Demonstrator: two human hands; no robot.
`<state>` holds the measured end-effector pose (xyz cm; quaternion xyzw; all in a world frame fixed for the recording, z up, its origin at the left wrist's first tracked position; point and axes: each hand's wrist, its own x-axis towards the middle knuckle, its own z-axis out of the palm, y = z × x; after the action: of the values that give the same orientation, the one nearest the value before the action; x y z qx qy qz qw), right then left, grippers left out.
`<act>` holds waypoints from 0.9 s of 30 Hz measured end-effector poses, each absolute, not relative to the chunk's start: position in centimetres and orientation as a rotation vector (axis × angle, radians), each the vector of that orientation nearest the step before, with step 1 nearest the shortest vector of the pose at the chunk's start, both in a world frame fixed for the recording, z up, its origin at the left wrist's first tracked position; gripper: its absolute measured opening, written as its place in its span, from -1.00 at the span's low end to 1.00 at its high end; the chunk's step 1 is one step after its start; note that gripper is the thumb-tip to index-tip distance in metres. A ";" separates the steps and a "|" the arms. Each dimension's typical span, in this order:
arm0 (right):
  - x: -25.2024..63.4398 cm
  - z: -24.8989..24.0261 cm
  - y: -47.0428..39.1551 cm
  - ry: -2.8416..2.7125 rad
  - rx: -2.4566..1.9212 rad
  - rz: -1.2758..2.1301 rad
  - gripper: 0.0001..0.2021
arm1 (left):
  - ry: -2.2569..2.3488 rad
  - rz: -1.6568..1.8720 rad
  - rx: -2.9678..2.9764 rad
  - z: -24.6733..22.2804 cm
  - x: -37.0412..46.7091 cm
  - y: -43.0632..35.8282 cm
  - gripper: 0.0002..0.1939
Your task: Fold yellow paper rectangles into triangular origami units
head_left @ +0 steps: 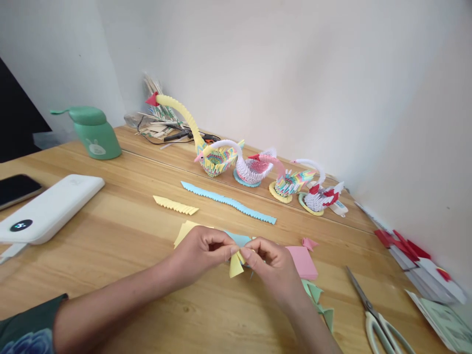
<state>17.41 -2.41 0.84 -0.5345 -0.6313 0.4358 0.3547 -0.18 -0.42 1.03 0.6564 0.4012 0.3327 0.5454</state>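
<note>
Between my two hands, low in the middle of the view, is a folded piece of yellow paper [236,266]. My left hand [207,250] pinches it from the left with thumb and index finger. From the right, the thumb and fingers of my right hand [268,260] close on the same piece, fingertips nearly touching. Behind the hands lie yellow sheets [183,230] and blue paper [239,239], both partly hidden. Farther back rest a short yellow folded strip [175,205] and a long blue folded strip [228,201].
Paper swans [254,169] stand along the wall. Pink squares [303,262], green folded pieces [327,315] and scissors [372,309] lie at the right. A white power bank [55,206], phone [18,189] and green bottle [96,137] occupy the left.
</note>
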 end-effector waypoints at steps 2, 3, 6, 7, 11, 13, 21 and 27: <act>17.6 0.7 -2.3 -1.580 -1.360 1.205 -0.72 | 0.948 0.794 1.571 1.0 -0.2 -0.4 -0.74; 17.7 0.7 -2.3 -1.553 -1.354 1.233 -0.72 | 0.947 0.793 1.579 1.0 -0.2 -0.4 -0.74; 17.9 0.8 -2.2 -1.498 -1.377 1.200 -0.71 | 0.923 0.742 1.619 0.6 -0.2 -0.5 -0.72; 17.9 0.9 -2.2 -1.505 -1.394 1.157 -0.71 | 0.915 0.715 1.631 0.5 -0.2 -0.6 -0.72; 17.6 1.1 -2.4 -1.627 -1.424 0.963 -0.74 | 0.922 0.583 1.603 -0.2 -0.1 -0.7 -0.76; 17.6 1.3 -2.6 -1.675 -1.401 0.892 -0.75 | 0.930 0.536 1.568 -0.3 -0.1 -0.7 -0.78; 17.7 1.6 -2.9 -1.587 -1.328 0.779 -0.86 | 1.018 0.683 1.368 0.7 0.0 -0.2 -0.75; 17.4 1.0 -2.9 -1.709 -1.371 0.726 -0.90 | 0.972 0.712 1.389 0.5 -0.1 -0.1 -0.68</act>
<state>17.37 -2.85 1.05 -0.5432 -0.6769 0.2878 0.4048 -0.14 -0.12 0.48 0.6006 0.4203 0.3079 0.6065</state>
